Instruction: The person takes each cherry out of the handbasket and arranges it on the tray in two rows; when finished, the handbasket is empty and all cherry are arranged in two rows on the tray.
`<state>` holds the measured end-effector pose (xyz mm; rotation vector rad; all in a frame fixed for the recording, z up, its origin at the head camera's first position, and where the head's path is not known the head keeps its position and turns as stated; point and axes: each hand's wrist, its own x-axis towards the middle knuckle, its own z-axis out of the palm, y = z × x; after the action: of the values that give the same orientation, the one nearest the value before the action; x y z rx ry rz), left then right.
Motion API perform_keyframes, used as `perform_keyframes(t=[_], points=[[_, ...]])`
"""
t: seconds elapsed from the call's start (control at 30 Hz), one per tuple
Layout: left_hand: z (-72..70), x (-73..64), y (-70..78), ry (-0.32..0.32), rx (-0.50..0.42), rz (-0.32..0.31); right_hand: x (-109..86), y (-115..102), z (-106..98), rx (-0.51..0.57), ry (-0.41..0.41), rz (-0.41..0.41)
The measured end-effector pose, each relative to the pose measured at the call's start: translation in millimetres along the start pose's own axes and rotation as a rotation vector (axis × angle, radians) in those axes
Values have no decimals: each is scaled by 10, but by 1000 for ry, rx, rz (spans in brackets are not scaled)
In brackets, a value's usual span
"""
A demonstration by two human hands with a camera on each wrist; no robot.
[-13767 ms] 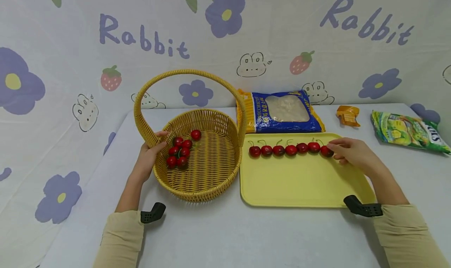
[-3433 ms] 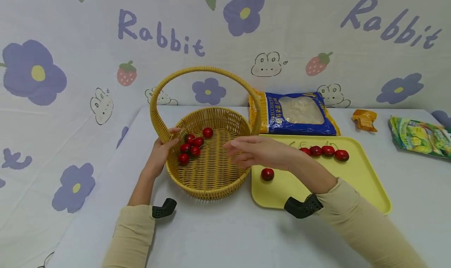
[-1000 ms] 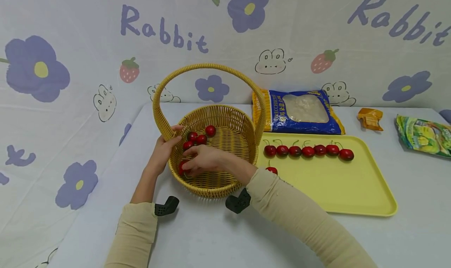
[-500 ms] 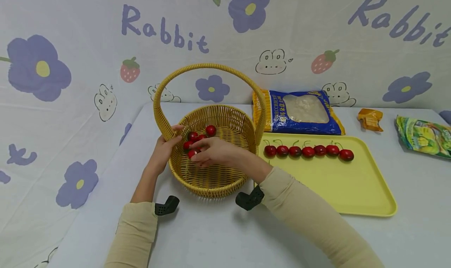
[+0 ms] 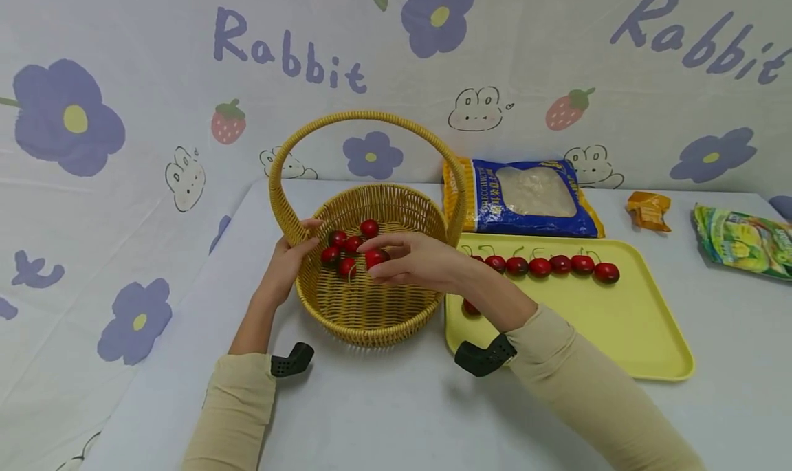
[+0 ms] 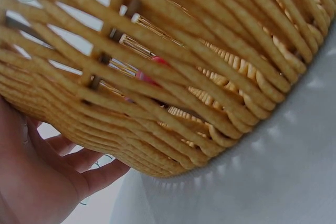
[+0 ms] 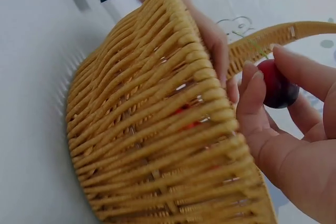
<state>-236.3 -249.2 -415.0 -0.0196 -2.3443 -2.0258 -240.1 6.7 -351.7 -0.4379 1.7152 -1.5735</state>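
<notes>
A yellow wicker basket [image 5: 371, 337] with a tall arched handle stands on the table. My left hand [image 5: 283, 268] grips its rim at the left foot of the handle; the left wrist view has the fingers [image 6: 107, 174] beside the weave. Over the basket, my right hand [image 5: 421, 261] pinches one dark red cherry [image 7: 280, 83] between thumb and fingers. Several cherries [image 5: 348, 268] lie in the basket's left half. To the right, a yellow tray [image 5: 588, 326] bears a row of cherries [image 5: 540, 267] along its far side. Another cherry [image 5: 470, 307] below the row is partly hidden by my right forearm.
Behind the tray lies a blue and orange pasta bag [image 5: 526, 196]. A small orange packet [image 5: 648, 211] and a green snack bag [image 5: 742, 241] are at the far right. The basket's handle [image 5: 365, 115] arches above the right hand's area.
My right hand has come up and rightward from among the basket's cherries, with a cherry now pinched. Since the earliest frame, one cherry has appeared below the tray's row. My left hand keeps its hold.
</notes>
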Motion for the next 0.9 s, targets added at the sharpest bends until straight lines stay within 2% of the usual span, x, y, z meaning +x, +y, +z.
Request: perform_keyframes(t=[0.17, 0.27, 0.4, 0.63, 0.77, 0.9], points=[[-8, -7, -12, -2, 0, -2, -138, 37, -47, 63, 20, -13], [-8, -10, -13, -3, 0, -2, -243, 52, -80, 64, 4, -24], [-7, -5, -9, -5, -2, -1, -410, 70, -154, 3, -40, -23], [-4, 2, -5, -6, -1, 5, -644, 169, -309, -262, -11, 43], [0, -2, 1, -6, -1, 3, -731, 257, -381, -252, -18, 14], [4, -4, 6, -7, 3, 2, -841, 293, -470, -209, 31, -13]])
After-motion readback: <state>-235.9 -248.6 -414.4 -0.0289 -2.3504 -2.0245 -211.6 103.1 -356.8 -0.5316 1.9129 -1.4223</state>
